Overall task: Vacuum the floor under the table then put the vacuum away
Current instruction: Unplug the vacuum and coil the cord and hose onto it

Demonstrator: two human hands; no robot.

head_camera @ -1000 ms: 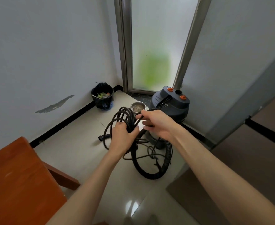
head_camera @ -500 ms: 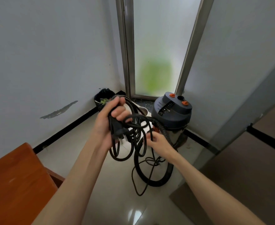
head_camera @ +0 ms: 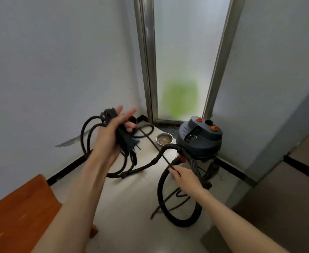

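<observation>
The blue-grey canister vacuum (head_camera: 201, 141) with orange knobs stands in the corner by the glass door. Its black ribbed hose (head_camera: 159, 190) loops on the floor in front of it. My left hand (head_camera: 111, 137) is raised at the left and holds a coiled bundle of the black power cord (head_camera: 85, 132), with two fingers sticking out straight. A strand of the cord runs taut down to my right hand (head_camera: 186, 178), which pinches it just in front of the hose's orange connector.
A metal bowl (head_camera: 164, 138) sits on the floor left of the vacuum. An orange wooden table (head_camera: 18, 216) fills the lower left. White walls close in on both sides of the frosted glass door (head_camera: 182, 70).
My left hand has lifted the cord coil higher and to the left. My right hand slid down the cord toward the hose connector, pulling a strand taut.
</observation>
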